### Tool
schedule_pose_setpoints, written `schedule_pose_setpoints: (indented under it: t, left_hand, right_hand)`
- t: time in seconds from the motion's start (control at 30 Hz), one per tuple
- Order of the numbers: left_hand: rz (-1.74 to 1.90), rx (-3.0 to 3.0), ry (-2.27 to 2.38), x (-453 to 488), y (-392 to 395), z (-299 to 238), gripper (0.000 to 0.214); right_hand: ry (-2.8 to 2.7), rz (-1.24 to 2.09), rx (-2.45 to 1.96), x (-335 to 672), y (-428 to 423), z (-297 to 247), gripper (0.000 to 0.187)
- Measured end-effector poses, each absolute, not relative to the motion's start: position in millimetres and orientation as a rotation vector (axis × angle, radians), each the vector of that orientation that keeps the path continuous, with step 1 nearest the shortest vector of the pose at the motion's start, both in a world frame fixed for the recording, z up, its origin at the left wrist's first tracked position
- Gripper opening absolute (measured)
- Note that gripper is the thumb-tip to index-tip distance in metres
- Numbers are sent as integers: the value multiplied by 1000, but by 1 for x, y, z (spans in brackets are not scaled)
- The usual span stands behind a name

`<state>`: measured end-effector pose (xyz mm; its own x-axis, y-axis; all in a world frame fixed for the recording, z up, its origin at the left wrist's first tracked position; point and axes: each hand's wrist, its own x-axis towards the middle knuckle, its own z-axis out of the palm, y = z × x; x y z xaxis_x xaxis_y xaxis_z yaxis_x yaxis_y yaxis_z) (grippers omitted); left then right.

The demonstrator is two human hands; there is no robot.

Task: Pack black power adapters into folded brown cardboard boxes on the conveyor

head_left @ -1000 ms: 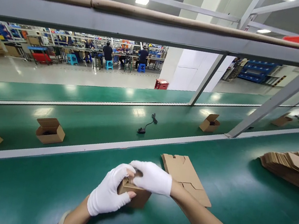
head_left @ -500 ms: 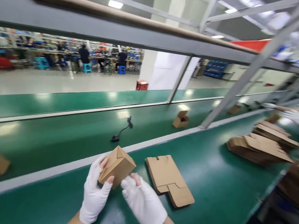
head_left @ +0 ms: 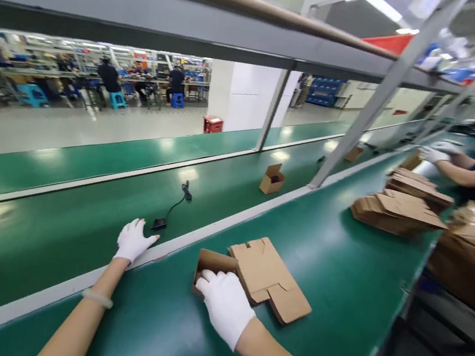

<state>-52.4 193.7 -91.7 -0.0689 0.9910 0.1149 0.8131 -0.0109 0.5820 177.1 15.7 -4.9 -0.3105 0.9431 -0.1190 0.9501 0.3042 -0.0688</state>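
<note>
My left hand (head_left: 134,241), in a white glove with bare fingertips, is stretched over the white divider strip with its fingers apart. Just beyond it lies a black power adapter (head_left: 159,224) with a bundled cable, apart from the fingers. My right hand (head_left: 224,305), gloved alike, grips a small brown cardboard box (head_left: 218,261) on the green surface. The box stands with its top open, and the fingers reach over its near wall, their tips partly hidden inside. Touching the box's right side is a small stack of flattened cartons (head_left: 271,276).
On the belt beyond the divider stands an open box (head_left: 272,179) with something dark inside. Stacks of flat cartons (head_left: 398,212) lie to the right, near a co-worker's gloved hands (head_left: 437,154). A slanted metal post (head_left: 364,120) rises from the divider; a shelf beam (head_left: 177,18) crosses above.
My left hand has let go of the box and moved left and forward towards the adapter. The box now stands open on the surface under my right hand. The view has shifted slightly.
</note>
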Motion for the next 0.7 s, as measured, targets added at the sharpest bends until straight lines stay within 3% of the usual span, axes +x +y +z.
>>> schedule_pose_setpoints:
  t: [0.23, 0.37, 0.5, 0.6, 0.7]
  left_hand:
    - [966, 1760, 1823, -59, 202, -99, 35]
    - [1215, 1639, 1618, -64, 192, -81, 44]
    - [1529, 1524, 1385, -66, 177, -36, 59]
    - [1789, 1317, 968, -59, 156, 13, 52]
    - [1764, 1057, 530, -43, 121, 58, 40]
  right_hand:
    - [2402, -229, 1608, 176, 35, 4, 24]
    - [2411, -261, 1719, 175, 34, 11, 24]
    - [2564, -285, 1985, 170, 25, 15, 26]
    - [2785, -542, 1973, 156, 21, 17, 29]
    - [2952, -844, 1847, 131, 20, 18, 55]
